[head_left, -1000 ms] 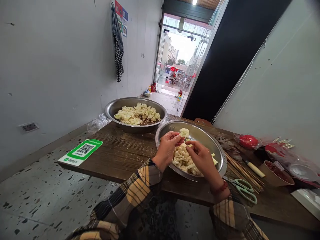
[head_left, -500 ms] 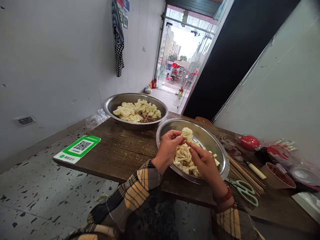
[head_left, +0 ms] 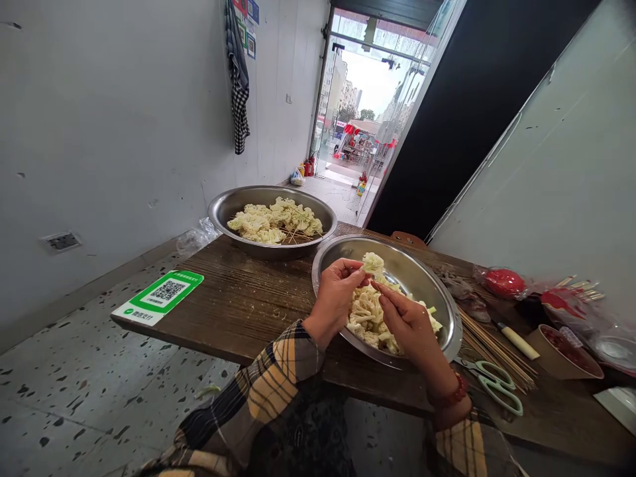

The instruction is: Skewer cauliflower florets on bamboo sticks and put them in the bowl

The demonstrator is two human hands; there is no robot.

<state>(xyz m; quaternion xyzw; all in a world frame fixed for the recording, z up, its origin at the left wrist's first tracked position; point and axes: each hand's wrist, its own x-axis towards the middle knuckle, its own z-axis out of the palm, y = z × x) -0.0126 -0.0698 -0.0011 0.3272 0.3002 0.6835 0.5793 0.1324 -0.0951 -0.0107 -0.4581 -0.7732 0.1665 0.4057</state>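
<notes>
Speckled terrazzo floor (head_left: 74,397) at far left, running along a pale grey wall (head_left: 124,119) with a wall socket (head_left: 60,241) low down and a checked cloth (head_left: 239,86) hanging higher up. Dark wooden table (head_left: 248,298), its left corner bearing a green-and-white QR code card (head_left: 158,297) that overhangs the edge slightly; bare tabletop lies between this card and the basins. Far steel basin (head_left: 272,222) at the table's back edge, holding skewered cauliflower. Open glass doorway (head_left: 368,106) behind, street visible beyond. Near steel basin (head_left: 387,298) at the front edge, just beside the far one, with loose cauliflower florets (head_left: 368,315) heaped inside. Left hand (head_left: 335,295), fingers curled, pinches a cauliflower floret (head_left: 372,262) above the heap. Right hand (head_left: 407,318), fingers closed to a pinch, its fingertips close by the floret's underside; whether it holds a skewer cannot be told. Right of the basin: bundle of bamboo skewers (head_left: 497,351), green-handled scissors (head_left: 497,384) near the front edge, a knife (head_left: 517,339), a brown paper cup (head_left: 561,344), red plastic bags (head_left: 501,281). Grey wall at right close behind the table.
</notes>
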